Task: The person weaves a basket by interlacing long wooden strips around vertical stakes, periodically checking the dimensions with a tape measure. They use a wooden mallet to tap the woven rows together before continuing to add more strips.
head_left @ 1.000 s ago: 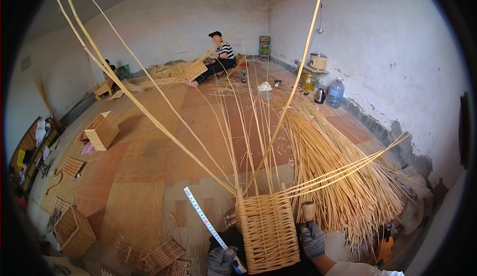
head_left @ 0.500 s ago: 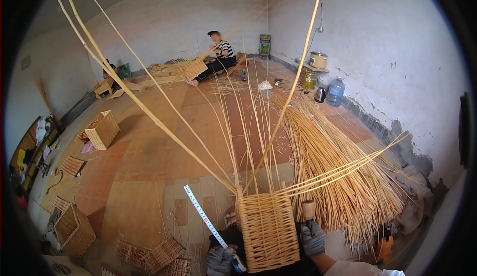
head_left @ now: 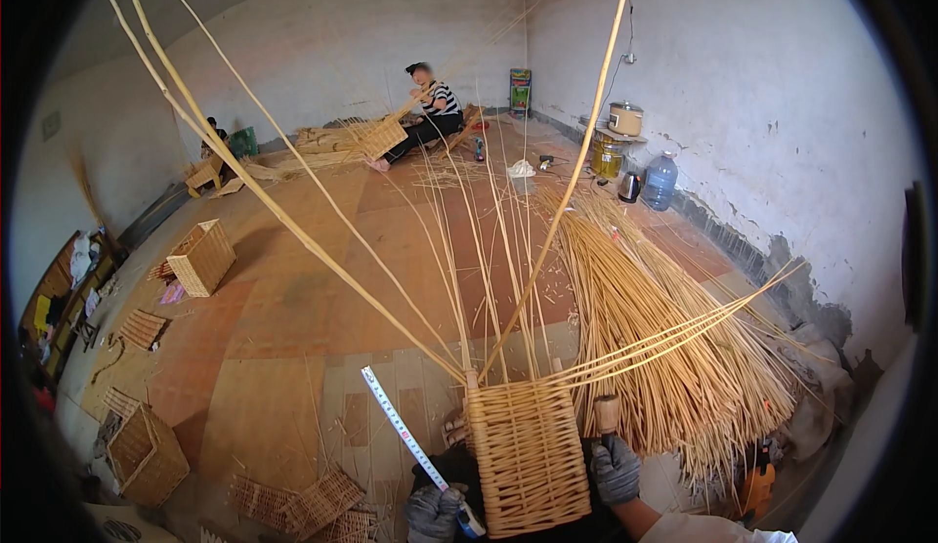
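Observation:
A woven wicker panel [head_left: 528,460] stands in front of me at the lower middle, with long willow rods rising from its top edge. On its left, my left hand [head_left: 433,512], in a grey glove, is closed round a tape measure [head_left: 471,521]. The tape's white blade [head_left: 403,428] is pulled out and slants up to the left. My right hand [head_left: 617,470], also gloved, grips a tool by the panel's right edge; its round wooden handle [head_left: 607,412] points up, and its other end is hidden. Several thin rods [head_left: 684,331] stick out rightward from the panel's top.
A large heap of willow rods [head_left: 664,348] spreads at the right, beside an orange tool [head_left: 757,489]. Wicker boxes [head_left: 200,258] and woven pieces [head_left: 303,499] lie at the left. Another person [head_left: 440,104] sits weaving far back, near a water jug [head_left: 661,182] and kettle [head_left: 629,187].

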A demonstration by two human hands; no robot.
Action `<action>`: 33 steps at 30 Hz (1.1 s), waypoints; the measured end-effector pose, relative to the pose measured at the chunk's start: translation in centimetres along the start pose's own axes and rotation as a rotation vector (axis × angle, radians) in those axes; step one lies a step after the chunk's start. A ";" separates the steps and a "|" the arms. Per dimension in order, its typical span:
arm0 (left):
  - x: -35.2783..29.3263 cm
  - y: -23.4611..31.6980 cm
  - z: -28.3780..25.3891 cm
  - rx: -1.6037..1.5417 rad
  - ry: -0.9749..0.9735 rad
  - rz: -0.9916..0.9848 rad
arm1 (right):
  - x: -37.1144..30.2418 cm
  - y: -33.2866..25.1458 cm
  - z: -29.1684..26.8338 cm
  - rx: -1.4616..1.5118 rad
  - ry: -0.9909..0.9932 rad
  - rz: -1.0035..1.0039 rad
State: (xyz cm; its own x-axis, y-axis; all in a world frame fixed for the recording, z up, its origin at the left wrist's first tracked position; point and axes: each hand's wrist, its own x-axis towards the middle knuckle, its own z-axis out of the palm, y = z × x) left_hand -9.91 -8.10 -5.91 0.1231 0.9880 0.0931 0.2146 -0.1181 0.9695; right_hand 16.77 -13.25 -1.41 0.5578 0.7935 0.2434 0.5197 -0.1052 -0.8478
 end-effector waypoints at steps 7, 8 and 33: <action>-0.1 0.4 -0.1 -0.069 -0.046 -0.095 | 0.0 0.1 0.0 0.024 -0.014 0.075; -0.1 0.4 -0.1 -0.100 -0.048 -0.105 | 0.1 0.0 0.1 0.033 -0.016 0.018; -0.1 -0.3 0.4 -0.280 -0.028 -0.157 | 0.0 -0.7 -0.3 -0.005 -0.006 -0.014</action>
State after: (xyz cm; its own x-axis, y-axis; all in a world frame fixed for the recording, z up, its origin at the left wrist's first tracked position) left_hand -9.62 -8.19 -6.29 0.1371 0.9884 -0.0651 -0.0413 0.0714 0.9966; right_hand 16.64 -13.36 -0.66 0.5464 0.7985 0.2526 0.5308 -0.0969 -0.8419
